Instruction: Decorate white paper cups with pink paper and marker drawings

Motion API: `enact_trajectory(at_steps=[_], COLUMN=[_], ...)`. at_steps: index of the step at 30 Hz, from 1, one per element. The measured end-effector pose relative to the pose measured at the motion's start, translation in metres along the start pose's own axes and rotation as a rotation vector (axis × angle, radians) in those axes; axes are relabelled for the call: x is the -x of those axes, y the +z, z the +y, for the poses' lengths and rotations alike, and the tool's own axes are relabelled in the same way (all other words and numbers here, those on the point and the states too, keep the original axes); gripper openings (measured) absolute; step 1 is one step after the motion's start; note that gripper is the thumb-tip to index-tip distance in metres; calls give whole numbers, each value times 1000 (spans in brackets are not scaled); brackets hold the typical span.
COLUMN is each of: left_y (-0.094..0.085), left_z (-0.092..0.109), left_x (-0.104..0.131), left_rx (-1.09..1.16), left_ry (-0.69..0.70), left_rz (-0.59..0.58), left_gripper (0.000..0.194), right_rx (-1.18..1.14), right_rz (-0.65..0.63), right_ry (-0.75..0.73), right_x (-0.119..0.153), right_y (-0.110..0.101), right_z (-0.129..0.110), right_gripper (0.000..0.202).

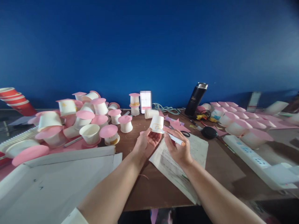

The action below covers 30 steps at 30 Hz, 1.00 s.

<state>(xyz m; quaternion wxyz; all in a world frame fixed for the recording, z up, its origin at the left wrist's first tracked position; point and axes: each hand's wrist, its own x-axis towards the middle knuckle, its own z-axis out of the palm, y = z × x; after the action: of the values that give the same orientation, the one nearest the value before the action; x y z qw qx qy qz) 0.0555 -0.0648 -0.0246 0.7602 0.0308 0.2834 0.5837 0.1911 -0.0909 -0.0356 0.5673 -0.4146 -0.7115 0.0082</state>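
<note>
A white paper cup (157, 122), with yellowish-brown lines drawn on its side, is upside down in my left hand (149, 141), whose fingers are closed round its lower part. My right hand (177, 146) grips a white marker (174, 138) with an orange end; its tip is at the cup's lower right side. Below my hands lies a printed sheet of paper (196, 149). Behind the cup, another white cup (151, 114) rests on its side. Pink paper scraps (178, 125) and black-handled scissors (186, 134) are just to the right of the held cup.
Several cups with pink paper discs (99, 107) crowd the left, behind a white box (70, 183). A lit phone (145, 101) stands at the wall. Toward the right are a black flask (195, 99), a round black object (209, 132), a power strip (249, 158) and more pink-topped cups (238, 126).
</note>
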Motion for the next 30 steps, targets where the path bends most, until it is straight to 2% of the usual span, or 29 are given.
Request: enact_trajectory(at_steps=[19,30], left_y=[-5,-3], left_z=[-2,-1], left_x=[-4,-4], left_rx=[-35,-25], left_ry=[6,5], left_rz=[-46,-22], left_gripper=[14,13], right_rx=[9,23], right_rz=[-17,-17], right_ry=[-11,-14], right_x=[1,0], right_y=[1,1], right_z=[-1,-4], right_gripper=[18,18])
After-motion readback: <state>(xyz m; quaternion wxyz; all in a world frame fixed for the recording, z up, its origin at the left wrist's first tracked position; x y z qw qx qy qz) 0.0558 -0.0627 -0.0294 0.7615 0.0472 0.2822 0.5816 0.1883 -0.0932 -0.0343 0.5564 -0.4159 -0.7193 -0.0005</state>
